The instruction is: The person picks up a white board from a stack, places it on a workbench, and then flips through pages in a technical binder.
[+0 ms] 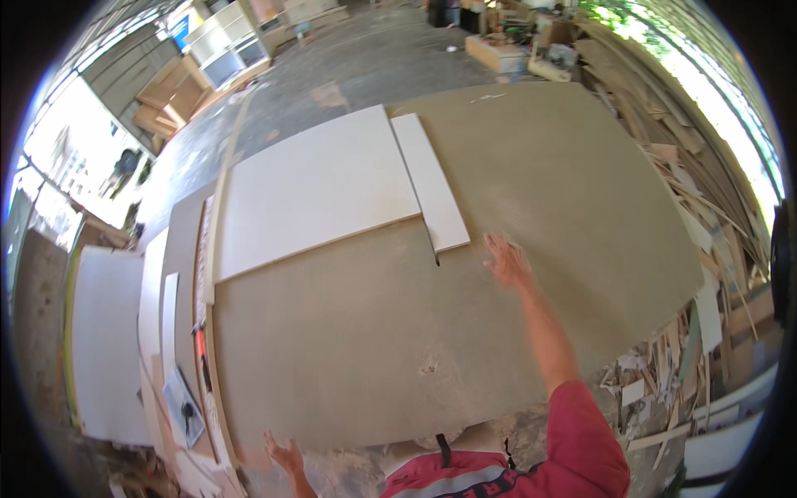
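My right hand [508, 261] reaches over the wide brown worktable [332, 349], fingers stretched out, just right of the near end of a narrow white board [433, 187]. It holds nothing. My left hand [286, 455] is at the table's near left edge with its fingers apart and nothing in them. A large white panel [320, 187] lies flat left of the narrow board, a thin gap between them. Its left side lies along a pale wooden strip [220, 216]. A short dark slot [437, 259] shows in the tabletop beside the narrow board's near end.
A red and black tool [202, 357] lies along the table's left side, near a white strip [170, 319] and a clear flat piece [183, 407]. Offcuts [656, 373] are heaped at the right, below stacked long boards [656, 100]. White cabinets [224, 41] stand far left.
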Motion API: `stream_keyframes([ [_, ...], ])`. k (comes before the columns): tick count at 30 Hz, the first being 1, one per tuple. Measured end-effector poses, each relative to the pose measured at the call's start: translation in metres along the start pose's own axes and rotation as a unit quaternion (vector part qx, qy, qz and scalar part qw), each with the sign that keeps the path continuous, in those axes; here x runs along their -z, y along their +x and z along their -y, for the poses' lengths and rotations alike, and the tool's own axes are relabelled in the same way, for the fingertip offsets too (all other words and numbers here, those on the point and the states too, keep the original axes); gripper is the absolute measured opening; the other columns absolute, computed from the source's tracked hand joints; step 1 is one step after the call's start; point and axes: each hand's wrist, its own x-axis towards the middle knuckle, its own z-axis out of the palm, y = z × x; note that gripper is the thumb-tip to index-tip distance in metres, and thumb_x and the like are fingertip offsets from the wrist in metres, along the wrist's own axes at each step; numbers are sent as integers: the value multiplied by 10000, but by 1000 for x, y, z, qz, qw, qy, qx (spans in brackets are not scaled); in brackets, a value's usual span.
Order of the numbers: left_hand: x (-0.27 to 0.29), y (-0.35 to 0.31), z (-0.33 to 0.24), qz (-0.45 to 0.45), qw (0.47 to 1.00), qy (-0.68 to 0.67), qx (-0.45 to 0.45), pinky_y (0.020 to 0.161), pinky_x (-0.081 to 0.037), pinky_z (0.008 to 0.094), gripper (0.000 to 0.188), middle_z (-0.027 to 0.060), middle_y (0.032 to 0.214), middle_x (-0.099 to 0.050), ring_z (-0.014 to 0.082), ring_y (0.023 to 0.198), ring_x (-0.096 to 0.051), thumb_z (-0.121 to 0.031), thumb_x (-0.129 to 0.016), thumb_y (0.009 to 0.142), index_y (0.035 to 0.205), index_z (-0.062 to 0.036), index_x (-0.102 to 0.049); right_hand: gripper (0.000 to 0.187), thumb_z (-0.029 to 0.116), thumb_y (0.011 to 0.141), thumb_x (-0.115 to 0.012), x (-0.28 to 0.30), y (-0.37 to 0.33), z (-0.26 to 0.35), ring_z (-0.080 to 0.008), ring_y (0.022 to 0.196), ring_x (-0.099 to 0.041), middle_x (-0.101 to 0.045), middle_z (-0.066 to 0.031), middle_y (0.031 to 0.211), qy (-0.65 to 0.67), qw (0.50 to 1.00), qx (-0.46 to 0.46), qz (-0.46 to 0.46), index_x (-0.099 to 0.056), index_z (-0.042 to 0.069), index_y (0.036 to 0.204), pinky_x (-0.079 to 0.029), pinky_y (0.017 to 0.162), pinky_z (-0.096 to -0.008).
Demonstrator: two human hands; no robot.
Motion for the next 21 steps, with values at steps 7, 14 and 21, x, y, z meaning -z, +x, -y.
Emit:
stream_keyframes([
  [7,-10,-126,-31,70,982,-139,109,1134,-237,389,731,292,1444,-350,366,1382,-304,18,-655,702,1379,67,-385,680,384,879,-628,18,61,12,-318,1194,-532,-352,-125,1484,-66,987,127,75,-338,184,1460,-484,959,-416],
  [14,-46,-150,-80,86,990,-44,107,1100,-285,387,736,257,1512,-245,376,1406,-249,16,-638,735,1417,19,-360,558,372,961,-499,3,103,-14,-292,1250,-487,-360,-140,1478,-124,983,102,91,-349,161,1456,-466,985,-409],
  [21,-47,-146,-92,170,970,-30,169,1145,-170,389,742,285,1533,-127,396,1428,-155,-170,-600,806,1430,73,-281,735,511,899,-529,15,129,-33,-332,1361,-325,-272,-176,1512,-61,995,-77,27,-312,96,1465,-305,1105,-489],
])
